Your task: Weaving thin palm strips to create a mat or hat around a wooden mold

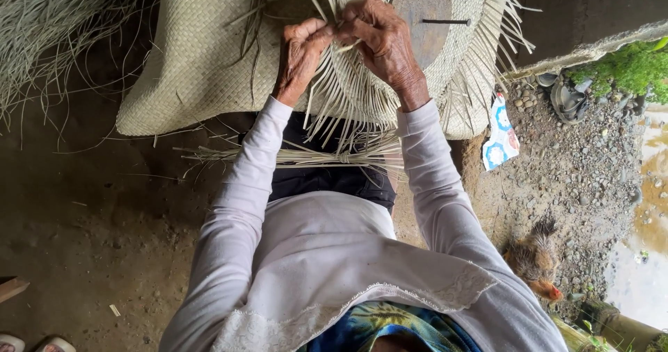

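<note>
While L hand [300, 53] and R hand [379, 35] meet, fingers pinch loose straw strips [341, 94]. Strips extend from woven mat [202, 53] w/ round wooden block [424, 11] on top.

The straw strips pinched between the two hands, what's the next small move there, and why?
Probably fold the pinched strip over its neighbour and pull it snug. Both the left hand and right hand meet at the edge of the woven piece, where loose strips fan out unwoven below, so the weave seems to end right at the fingers.
</note>
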